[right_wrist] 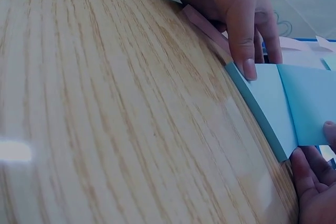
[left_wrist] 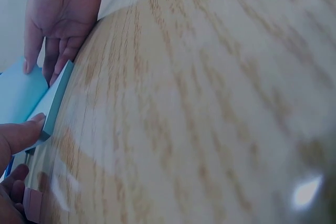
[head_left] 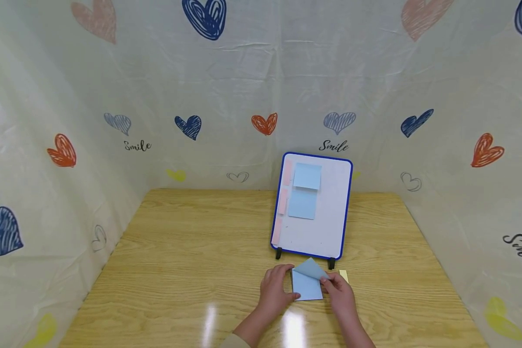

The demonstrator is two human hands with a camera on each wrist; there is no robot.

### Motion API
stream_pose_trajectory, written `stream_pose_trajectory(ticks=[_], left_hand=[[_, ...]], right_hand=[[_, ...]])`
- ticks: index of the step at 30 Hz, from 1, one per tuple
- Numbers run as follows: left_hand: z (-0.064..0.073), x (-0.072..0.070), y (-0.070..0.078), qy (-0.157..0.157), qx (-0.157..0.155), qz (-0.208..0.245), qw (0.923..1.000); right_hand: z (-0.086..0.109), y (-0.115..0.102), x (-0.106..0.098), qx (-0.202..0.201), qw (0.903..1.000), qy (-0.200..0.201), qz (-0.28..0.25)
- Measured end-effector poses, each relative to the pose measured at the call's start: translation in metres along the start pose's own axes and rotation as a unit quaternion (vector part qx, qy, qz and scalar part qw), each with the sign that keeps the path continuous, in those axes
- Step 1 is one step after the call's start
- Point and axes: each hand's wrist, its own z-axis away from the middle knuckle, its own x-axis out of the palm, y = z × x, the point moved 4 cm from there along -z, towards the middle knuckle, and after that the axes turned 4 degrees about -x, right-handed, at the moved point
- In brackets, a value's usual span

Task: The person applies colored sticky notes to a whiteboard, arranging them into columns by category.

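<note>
A pad of light blue sticky notes [head_left: 307,290] lies on the table in front of the whiteboard. My left hand [head_left: 275,289] holds the pad at its left side, thumb on the near corner and fingers at the far corner. Between thumb and fingers, my right hand [head_left: 342,299] pinches the lifted top sheet [head_left: 311,268], which slants up from the pad. In the right wrist view the raised sheet [right_wrist: 310,103] stands folded back over the pad [right_wrist: 270,106]. Beside the left hand is a pink pad [right_wrist: 207,30], hidden by that hand in the head view.
A blue-framed whiteboard [head_left: 326,212] leans upright on black feet [head_left: 331,263]. Two blue notes [head_left: 302,204] and several pink strips [head_left: 282,201] stick to it. A yellow pad [head_left: 343,276] lies behind the right hand. A heart-printed curtain [head_left: 226,87] surrounds the wooden table [head_left: 191,241].
</note>
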Motion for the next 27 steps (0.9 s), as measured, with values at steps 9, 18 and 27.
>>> stream_pose_trajectory(ticks=[9, 18, 27], left_hand=[[0.0011, -0.0017, 0.0017, 0.004, -0.002, -0.002, 1.0], [0.0011, -0.0008, 0.0008, 0.011, 0.004, -0.012, 0.9999], [0.0011, -0.0022, 0.0025, 0.003, -0.006, -0.005, 1.0]], right_hand=[[-0.0006, -0.0015, 0.0, 0.059, 0.9972, 0.016, 0.044], [-0.0011, -0.0049, 0.0002, 0.072, 0.9971, 0.022, 0.013], [0.0004, -0.0038, 0.0007, 0.069, 0.996, 0.053, -0.021]])
